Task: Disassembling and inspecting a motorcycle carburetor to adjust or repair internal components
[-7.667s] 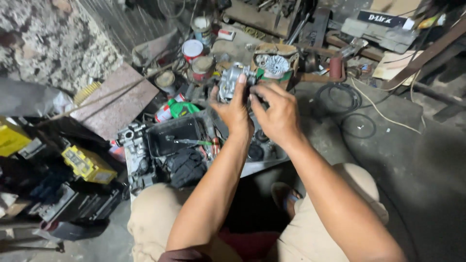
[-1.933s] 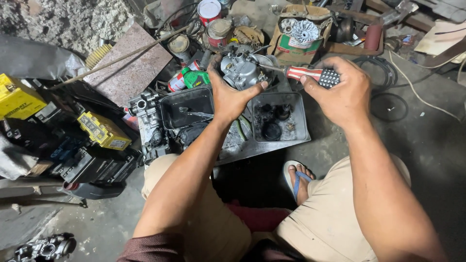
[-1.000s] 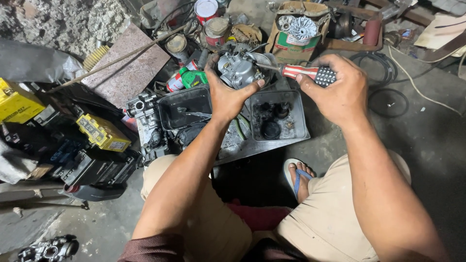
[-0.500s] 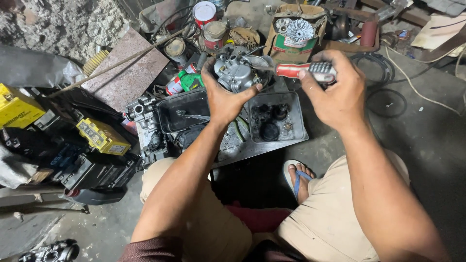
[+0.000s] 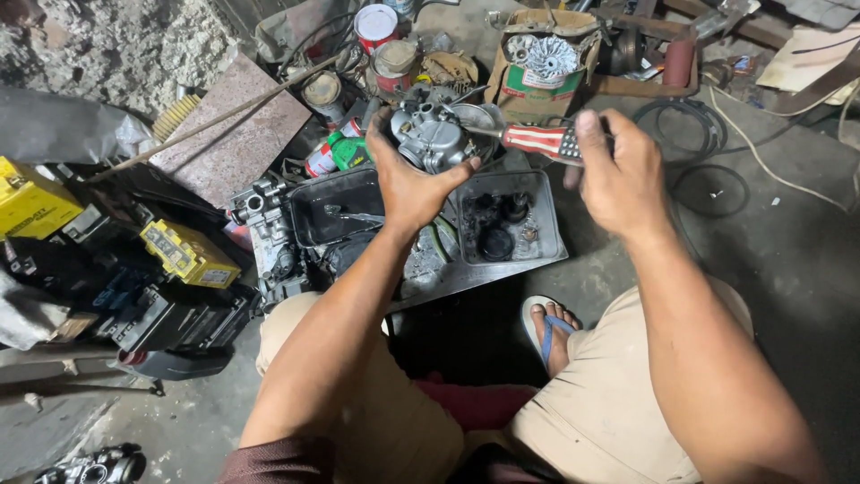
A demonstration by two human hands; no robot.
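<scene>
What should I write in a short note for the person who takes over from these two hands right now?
Left hand: grip closed around a grey metal engine part, held up above the metal tray.
Right hand: grip closed on a screwdriver with a red-and-white striped handle; its shaft points at the engine part.
In the tray: small black round parts.
Done: engine part is off the floor and in hand, some small pieces lie in the tray.
Left: the screwdriver work on the part; whether the tip is seated in a screw cannot be seen.
</scene>
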